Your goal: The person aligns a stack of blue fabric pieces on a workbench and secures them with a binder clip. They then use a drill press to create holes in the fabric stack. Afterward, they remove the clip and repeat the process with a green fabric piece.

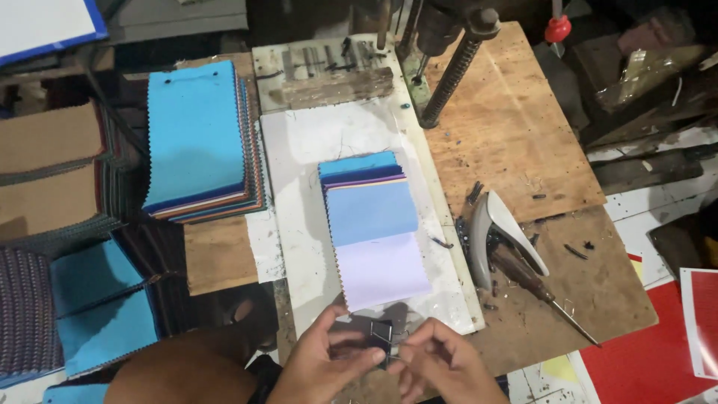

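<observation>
I stand over a wooden worktop (516, 127) in a dim, crowded workshop. A white board (299, 187), stained and scratched, lies along the middle of the worktop. At the top centre of the frame a metal screw post (452, 71) rises from the wood. In the upper left lies a stack of fabric swatches (198, 138) with a bright blue one on top, and further left are more piles, brown and dark. On the right of the white board rest a white-handled punch tool (497, 232) and an awl (542, 292), with small dark scraps around them. Red and white sheets (651, 352) lie at the lower right.

On the white board is a fanned swatch set (370, 228), blue above and pale lilac below, with zigzag edges. Its long axis runs from the top of the frame down toward me, slightly tilted to the right at the lower end.

At the bottom centre, just below the lilac end, my left hand (321, 363) and right hand (441, 366) meet around a small dark clip (381, 337). The fingers of both hands are curled and pinch this clip between the fingertips. I cannot tell if the clip touches the swatch set.
</observation>
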